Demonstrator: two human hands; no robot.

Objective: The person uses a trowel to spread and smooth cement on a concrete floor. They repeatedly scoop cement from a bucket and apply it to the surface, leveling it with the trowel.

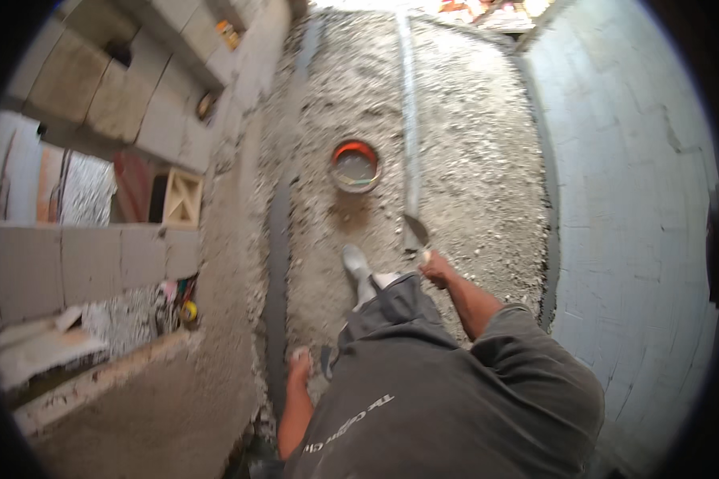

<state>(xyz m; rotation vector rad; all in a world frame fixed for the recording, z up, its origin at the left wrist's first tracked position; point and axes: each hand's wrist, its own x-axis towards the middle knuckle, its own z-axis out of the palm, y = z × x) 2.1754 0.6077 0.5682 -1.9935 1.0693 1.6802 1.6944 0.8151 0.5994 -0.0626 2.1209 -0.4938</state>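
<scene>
My right hand (435, 270) is wrapped round the handle of a trowel (417, 230). The dark metal blade points away from me, at the near end of a smooth grey mortar strip (410, 120) that runs up the middle of the rough ground. Low on the left, my left hand (299, 363) hangs beside my leg, close to another dark mortar strip (278, 263); its fingers are too small and foreshortened to read. Ahead of my boot (355, 259) stands a round bucket (355, 148) with an orange inside and greyish contents. A stick-like thing lies across its near rim.
Gravelly ground (483, 144) spreads between two walls. On the right rises a pale grey block wall (631, 199); on the left, a block wall (92, 263) has openings. One opening holds a wooden box (182, 199), and a yellow roll (188, 311) sits in another.
</scene>
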